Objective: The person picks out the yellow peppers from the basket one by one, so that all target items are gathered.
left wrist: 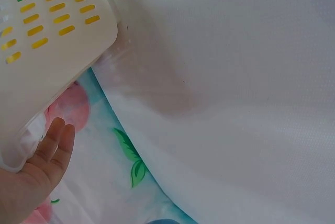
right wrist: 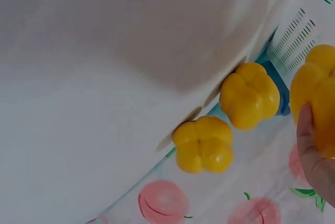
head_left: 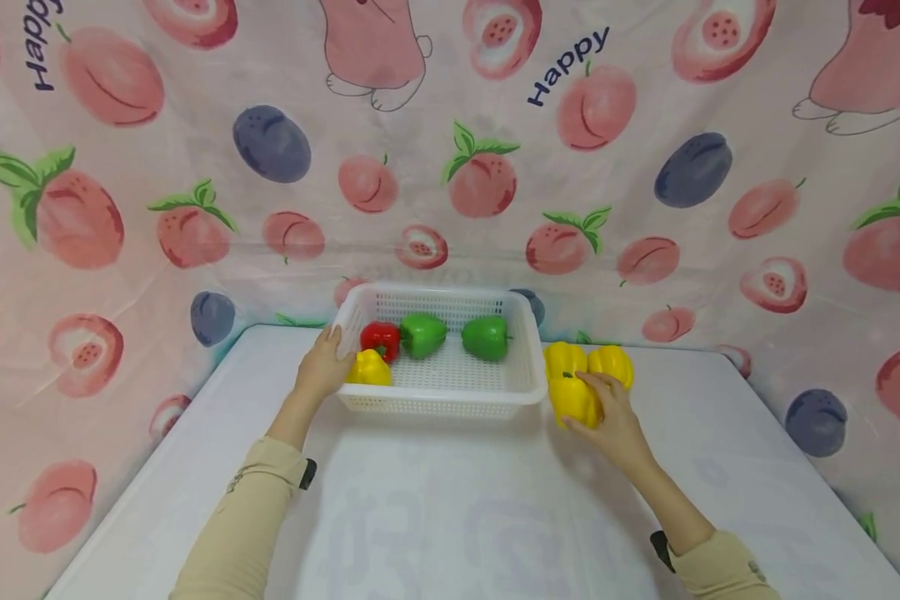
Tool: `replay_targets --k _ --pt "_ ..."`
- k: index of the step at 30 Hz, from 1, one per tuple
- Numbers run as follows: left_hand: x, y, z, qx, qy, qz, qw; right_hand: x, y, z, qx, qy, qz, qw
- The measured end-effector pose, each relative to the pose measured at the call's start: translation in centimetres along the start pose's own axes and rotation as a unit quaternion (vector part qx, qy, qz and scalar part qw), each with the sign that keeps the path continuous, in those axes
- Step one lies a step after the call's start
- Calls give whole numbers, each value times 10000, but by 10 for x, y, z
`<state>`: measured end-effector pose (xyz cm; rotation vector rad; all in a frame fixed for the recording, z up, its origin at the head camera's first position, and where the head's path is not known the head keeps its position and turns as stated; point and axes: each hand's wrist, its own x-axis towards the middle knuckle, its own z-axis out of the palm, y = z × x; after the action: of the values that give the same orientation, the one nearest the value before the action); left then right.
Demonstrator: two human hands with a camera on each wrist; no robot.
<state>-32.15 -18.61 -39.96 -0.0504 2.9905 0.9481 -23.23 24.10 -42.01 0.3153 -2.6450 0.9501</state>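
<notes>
A white plastic basket [head_left: 435, 400] with slotted walls stands at the table's back. My left hand [head_left: 324, 365] holds its left rim; in the left wrist view, fingers of that hand [left wrist: 39, 182] lie along the rim, the thumb hidden. Inside the basket are a red bell pepper [head_left: 379, 340], a yellow bell pepper [head_left: 370, 369] and two green bell peppers [head_left: 423, 335] [head_left: 485, 337]. Right of the basket, my right hand [head_left: 607, 417] grips another yellow bell pepper [head_left: 572, 402], also large in the right wrist view. Behind it sit two more yellow peppers [right wrist: 250, 96] [right wrist: 203, 144].
The white table [head_left: 450, 500] has its far edge just behind the basket and peppers. A fruit-print cloth [head_left: 420, 167] hangs around the back and sides.
</notes>
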Motion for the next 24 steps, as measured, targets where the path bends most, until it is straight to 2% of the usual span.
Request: replay_targets --k 12,24 --pt "1 -1 1 14 65 1 10000 5 10 9 -95 -216 164 9996" --pt "2 -2 0 -16 63 18 10000 14 19 14 -232 -662 585 9958"
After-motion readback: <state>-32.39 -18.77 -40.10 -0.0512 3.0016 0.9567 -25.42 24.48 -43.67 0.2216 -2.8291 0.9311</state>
